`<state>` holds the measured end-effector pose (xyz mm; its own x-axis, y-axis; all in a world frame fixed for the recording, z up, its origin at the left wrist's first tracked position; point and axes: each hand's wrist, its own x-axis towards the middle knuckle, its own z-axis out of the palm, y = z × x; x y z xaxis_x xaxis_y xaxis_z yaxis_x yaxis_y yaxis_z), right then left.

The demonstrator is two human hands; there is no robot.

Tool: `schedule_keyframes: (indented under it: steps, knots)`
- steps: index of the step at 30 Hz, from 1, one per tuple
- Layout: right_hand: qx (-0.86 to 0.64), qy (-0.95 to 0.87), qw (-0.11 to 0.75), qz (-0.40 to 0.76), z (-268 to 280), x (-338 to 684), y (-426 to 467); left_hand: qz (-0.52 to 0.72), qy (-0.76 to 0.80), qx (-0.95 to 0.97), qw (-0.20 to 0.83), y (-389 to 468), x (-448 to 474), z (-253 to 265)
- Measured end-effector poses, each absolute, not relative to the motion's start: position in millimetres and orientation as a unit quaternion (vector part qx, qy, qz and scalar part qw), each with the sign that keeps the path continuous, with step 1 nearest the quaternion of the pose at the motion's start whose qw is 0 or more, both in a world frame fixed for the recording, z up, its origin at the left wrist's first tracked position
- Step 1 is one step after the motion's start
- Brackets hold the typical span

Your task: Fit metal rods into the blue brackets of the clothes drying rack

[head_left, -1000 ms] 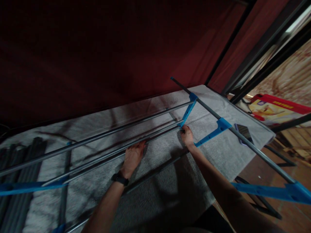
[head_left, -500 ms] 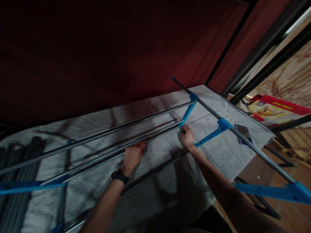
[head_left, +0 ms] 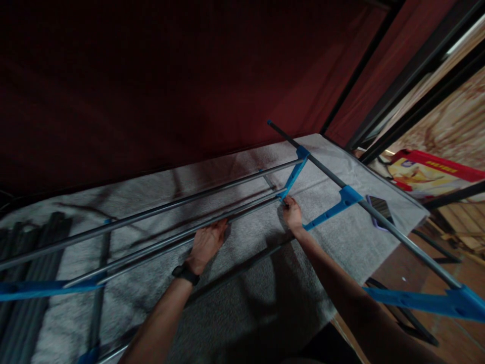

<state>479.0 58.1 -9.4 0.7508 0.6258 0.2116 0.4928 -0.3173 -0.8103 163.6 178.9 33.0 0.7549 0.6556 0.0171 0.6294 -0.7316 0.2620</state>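
Head view: left hand (head_left: 205, 241) curled around a grey metal rod (head_left: 182, 235) lying above the towel-covered worktop (head_left: 242, 283). Right hand (head_left: 292, 212) pinching the rod's end at a blue connector (head_left: 292, 176). Phone (head_left: 380, 209) near the worktop's right edge.

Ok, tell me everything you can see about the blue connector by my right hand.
The blue connector looks like plastic, a slim flat bar slanting from the long grey pole down toward the thin metal rods. Its upper end clips round the pole; its lower end takes the rod tips. The right hand pinches that lower end. It hangs above the grey cloth.
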Motion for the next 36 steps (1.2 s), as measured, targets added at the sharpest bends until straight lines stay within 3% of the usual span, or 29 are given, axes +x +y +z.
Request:
schedule_keyframes:
  steps: [28,36]
  knots:
    - [-0.81,-0.348,0.469,0.062,-17,480,58,-0.012,0.368,0.917,0.153,185,167,42]
    - [-0.809,-0.351,0.467,0.064,-15,481,58,-0.001,0.361,0.926,0.114,178,168,47]
